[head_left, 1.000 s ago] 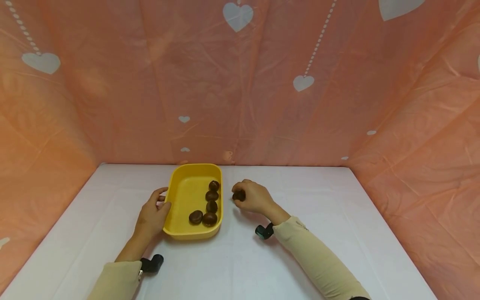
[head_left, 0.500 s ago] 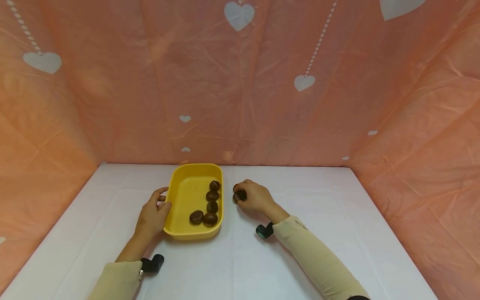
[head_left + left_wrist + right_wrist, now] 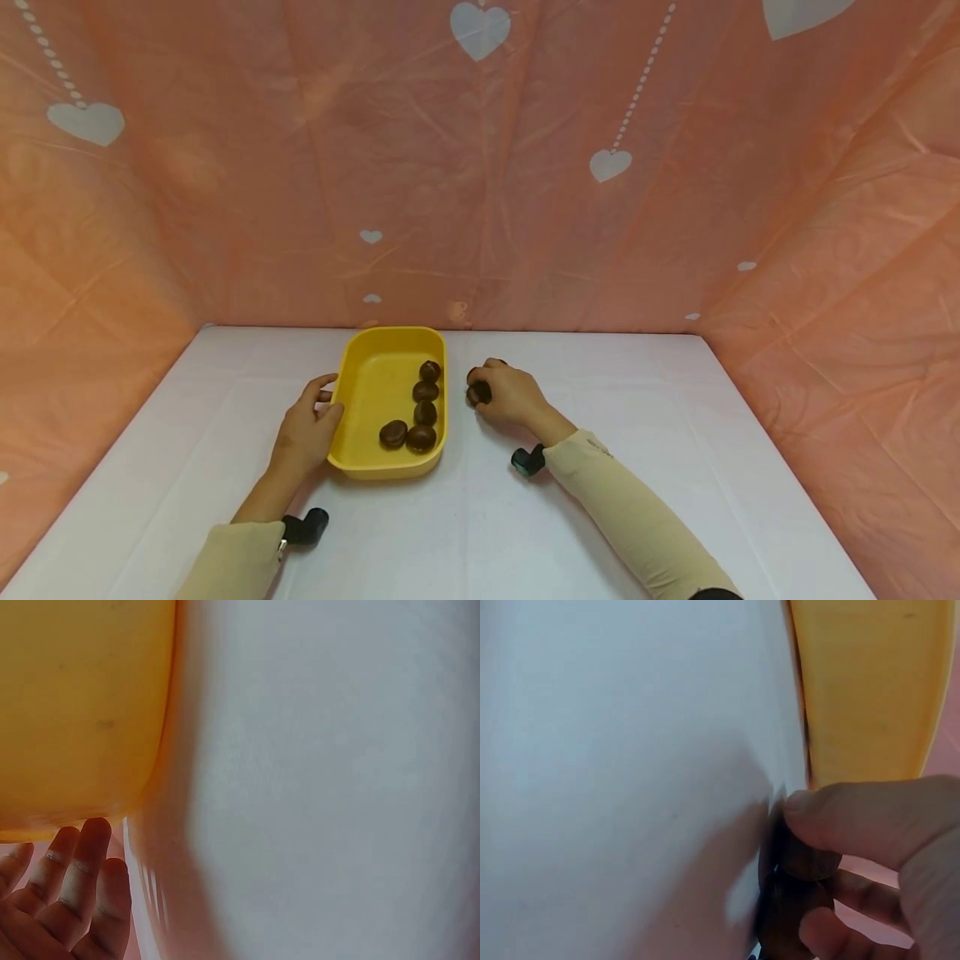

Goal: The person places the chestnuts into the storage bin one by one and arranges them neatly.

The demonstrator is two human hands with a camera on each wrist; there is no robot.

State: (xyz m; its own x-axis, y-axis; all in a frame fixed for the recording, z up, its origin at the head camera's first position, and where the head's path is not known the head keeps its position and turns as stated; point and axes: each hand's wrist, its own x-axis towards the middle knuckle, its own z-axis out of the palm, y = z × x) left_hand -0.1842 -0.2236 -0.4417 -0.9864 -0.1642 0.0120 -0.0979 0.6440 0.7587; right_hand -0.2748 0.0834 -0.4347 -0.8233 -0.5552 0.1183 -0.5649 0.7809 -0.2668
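Brown chestnuts [image 3: 425, 412] lie in the yellow tray [image 3: 363, 400], several along its right wall and one further left near the front. My left hand [image 3: 303, 429] holds the tray's left wall, thumb at the rim; its fingers [image 3: 82, 862] touch the outside in the left wrist view. Right of the tray, my right hand [image 3: 513, 396] grips a chestnut [image 3: 478, 393] between thumb and fingers, close to the table. In the right wrist view, a second chestnut [image 3: 784, 907] sits against the gripped one, beside the curled fingers. The hand partly hides both.
A white cloth [image 3: 465, 533] covers the table. Behind and at both sides hangs an orange curtain [image 3: 480, 192] with white hearts. Small black cameras [image 3: 306, 527] are strapped to both wrists.
My right hand stays almost in place; its fingers have shifted slightly, and more of a second chestnut shows behind the gripped one. The left hand and tray hold still.
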